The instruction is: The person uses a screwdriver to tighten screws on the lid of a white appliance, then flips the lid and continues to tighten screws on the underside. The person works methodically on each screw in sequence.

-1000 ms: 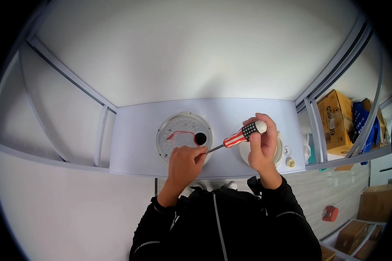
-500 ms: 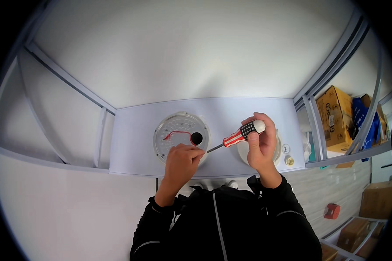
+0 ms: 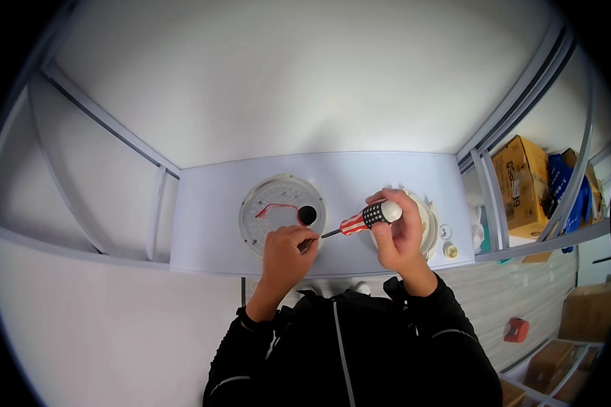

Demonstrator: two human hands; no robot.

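Two hands at work: the right hand (image 3: 403,239), gripping a screwdriver (image 3: 362,221), has shifted toward the left hand (image 3: 286,255), pinched, contents unclear, apparently lining up the tool.

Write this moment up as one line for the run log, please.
left hand: pinched near tip of screwdriver, contents unclear | right hand: grips screwdriver handle | table: round panel, red wire, black disc
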